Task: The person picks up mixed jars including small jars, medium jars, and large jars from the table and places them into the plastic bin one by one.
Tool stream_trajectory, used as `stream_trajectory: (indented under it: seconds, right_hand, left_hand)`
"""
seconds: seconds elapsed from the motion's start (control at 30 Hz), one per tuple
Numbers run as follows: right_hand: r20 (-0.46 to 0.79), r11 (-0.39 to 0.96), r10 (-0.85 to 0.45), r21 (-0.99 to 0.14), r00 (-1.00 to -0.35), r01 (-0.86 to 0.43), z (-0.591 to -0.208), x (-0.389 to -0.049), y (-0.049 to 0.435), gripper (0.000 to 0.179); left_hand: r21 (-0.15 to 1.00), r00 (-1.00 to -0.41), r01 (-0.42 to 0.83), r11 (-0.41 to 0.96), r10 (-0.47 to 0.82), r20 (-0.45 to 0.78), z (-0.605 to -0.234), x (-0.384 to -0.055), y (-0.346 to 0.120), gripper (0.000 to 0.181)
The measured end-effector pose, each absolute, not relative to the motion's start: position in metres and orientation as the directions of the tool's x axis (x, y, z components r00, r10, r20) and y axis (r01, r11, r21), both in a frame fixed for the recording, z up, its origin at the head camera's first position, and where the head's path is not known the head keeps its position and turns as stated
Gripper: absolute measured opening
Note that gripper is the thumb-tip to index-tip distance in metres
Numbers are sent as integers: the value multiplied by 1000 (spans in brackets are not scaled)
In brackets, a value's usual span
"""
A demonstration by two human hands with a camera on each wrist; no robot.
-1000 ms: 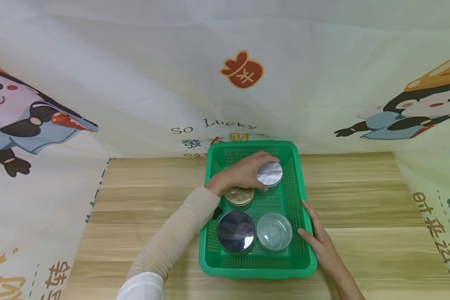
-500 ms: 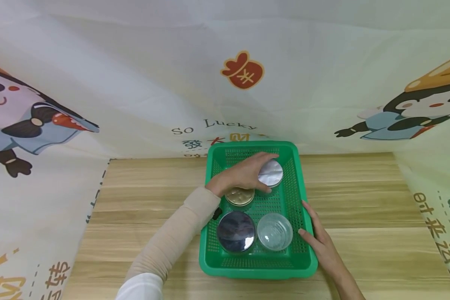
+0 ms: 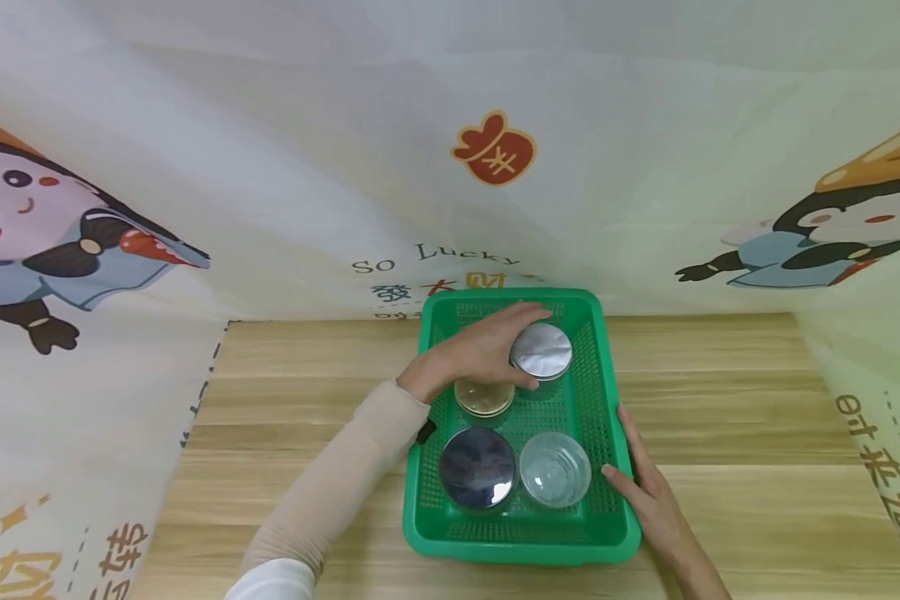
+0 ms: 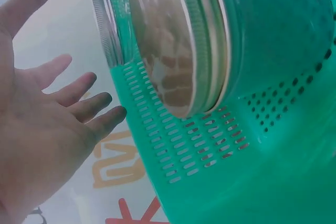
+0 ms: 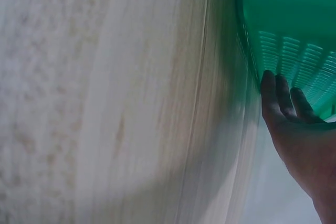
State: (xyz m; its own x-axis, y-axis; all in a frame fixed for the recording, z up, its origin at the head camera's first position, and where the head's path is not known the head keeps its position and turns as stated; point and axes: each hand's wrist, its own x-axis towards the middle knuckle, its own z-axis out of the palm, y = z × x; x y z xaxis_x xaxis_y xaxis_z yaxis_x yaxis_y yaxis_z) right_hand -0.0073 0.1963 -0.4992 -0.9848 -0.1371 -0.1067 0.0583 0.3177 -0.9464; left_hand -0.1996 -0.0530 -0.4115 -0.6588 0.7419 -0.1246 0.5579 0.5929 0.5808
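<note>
Over the far end of a green plastic basket [image 3: 521, 552], my left hand [image 3: 495, 346] reaches around a jar with a silver lid [image 3: 546, 352]. In the left wrist view its fingers [image 4: 79, 92] are spread and apart from that silver lid [image 4: 107, 22]. A jar with a gold lid [image 3: 484, 402] stands partly under this hand. Nearer me in the basket are a round container with a dark glossy lid [image 3: 477, 471] and a clear round container [image 3: 555, 473]. My right hand [image 3: 658, 504] holds the basket's right side, thumb over the rim and fingers outside.
The basket stands on a wood-grain tabletop [image 3: 720, 400] against a white printed backdrop [image 3: 622, 208]. Its perforated walls [image 4: 173, 145] surround the containers. A wide bandage-like sleeve [image 3: 337, 483] covers the left forearm, which crosses the basket's left rim.
My left hand has drawn slightly left off the silver-lidded jar, so more of the lid shows. The right hand keeps its hold on the basket. The head view has shifted a little.
</note>
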Motion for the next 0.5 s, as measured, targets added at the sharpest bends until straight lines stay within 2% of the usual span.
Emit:
stream_trajectory:
  seconds: [0.3, 0.5]
  right_hand:
    - [-74, 332, -145, -943, -987, 22, -501, -7, 197, 72]
    - [-39, 398, -143, -917, -989, -22, -499, -7, 199, 72]
  left_hand:
    - [591, -693, 536, 603, 714, -100, -402, -194, -62, 97]
    - [613, -714, 523, 592, 697, -64, -399, -192, -74, 95]
